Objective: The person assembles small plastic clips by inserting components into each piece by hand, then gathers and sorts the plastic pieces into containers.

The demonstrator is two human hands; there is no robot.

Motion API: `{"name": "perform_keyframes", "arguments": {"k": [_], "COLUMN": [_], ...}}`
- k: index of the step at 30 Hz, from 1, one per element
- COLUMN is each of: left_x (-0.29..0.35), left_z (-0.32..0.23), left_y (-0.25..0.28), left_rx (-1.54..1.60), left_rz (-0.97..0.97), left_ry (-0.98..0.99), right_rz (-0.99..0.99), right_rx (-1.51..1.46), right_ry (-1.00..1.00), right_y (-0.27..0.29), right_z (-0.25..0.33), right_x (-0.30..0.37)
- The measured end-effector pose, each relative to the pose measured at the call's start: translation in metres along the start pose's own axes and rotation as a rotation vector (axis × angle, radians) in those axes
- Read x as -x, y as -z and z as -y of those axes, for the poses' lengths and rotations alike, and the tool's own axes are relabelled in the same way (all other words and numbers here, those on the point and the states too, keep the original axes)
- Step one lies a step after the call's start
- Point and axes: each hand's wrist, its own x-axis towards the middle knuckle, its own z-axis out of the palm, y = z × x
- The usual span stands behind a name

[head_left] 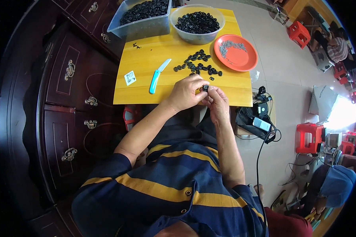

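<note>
Over the near edge of the yellow table point(140, 73), both my hands meet around one small black oval plastic piece point(205, 88). My left hand point(186, 93) pinches it from the left, and my right hand point(217, 98) has thumb and fingers closed on it from the right. Just beyond my fingers lies a loose spread of similar black oval pieces point(199, 67). An orange-red plate point(245, 59) to the right carries small silvery metal parts point(230, 48). Left of my hands rests a folding knife point(156, 79) with a turquoise handle, its blade out.
At the far edge stand a rectangular clear tub point(138, 28) and a round clear bowl point(197, 38), both full of black pieces. A white label point(129, 78) lies at left. Dark wooden drawers point(63, 130) flank the table; a black bag with cables point(251, 124) is at right.
</note>
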Motion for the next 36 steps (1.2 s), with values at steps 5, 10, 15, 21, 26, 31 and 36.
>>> {"name": "perform_keyframes", "arguments": {"k": [5,10,15,21,26,31,36], "left_x": [-0.002,-0.005,-0.005,-0.007,-0.007,-0.008,-0.009], "left_z": [0.003,0.001,0.0,0.002,0.005,0.007,0.015], "left_y": [0.0,-0.003,-0.003,-0.003,-0.003,-0.002,-0.002], "left_rx": [-0.002,0.024,0.014,0.012,0.027,0.01,-0.019], "left_rz": [0.008,0.072,0.066,0.089,0.075,0.057,0.03], "left_ry": [-0.047,-0.013,-0.032,-0.024,-0.022,-0.053,-0.117], "right_rz": [0.017,0.027,-0.005,-0.011,-0.029,-0.048,-0.079], "right_rx": [-0.044,-0.018,0.017,0.064,0.073,0.09,0.099], "right_ry": [-0.007,0.047,0.081,0.097,0.105,0.109,0.101], "right_y": [0.0,0.013,0.009,0.009,0.005,0.001,-0.005], "right_z": [0.001,-0.005,-0.006,-0.008,-0.007,-0.01,-0.012], "right_x": [-0.001,-0.007,-0.006,-0.006,-0.005,-0.007,-0.006]}}
